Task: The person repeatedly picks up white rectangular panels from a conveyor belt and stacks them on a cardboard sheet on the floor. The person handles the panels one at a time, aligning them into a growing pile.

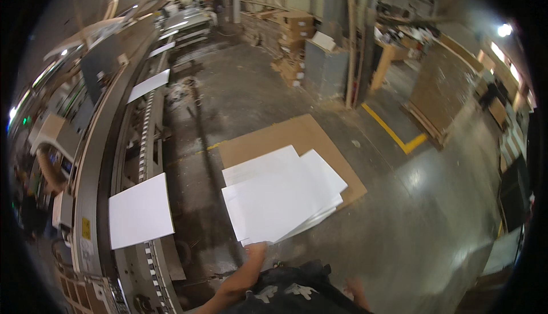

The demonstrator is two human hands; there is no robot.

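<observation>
1. The uppermost white panel (274, 191) is laid on a loose stack of similar sheets, whose edges are left showing at differing angles to the right and below.
2. Its near edge is met, close to the left corner, by the left hand (257, 250); whether that edge is gripped or merely touched cannot be told, as the fingertips are hidden.
3. The left forearm (236, 284) is stretched forward from the lower edge and slanted inward, to the left of the dark shirt (297, 288).
4. The right hand (357, 290) is held low on the shirt's other side, well apart from the stack; it is blurred, so its grip cannot be told.
5. The stack is carried by a brown board (305, 131) set on the concrete floor (399, 217).
6. To the left, another white panel (141, 212) is borne by a long conveyor machine (94, 160).
</observation>
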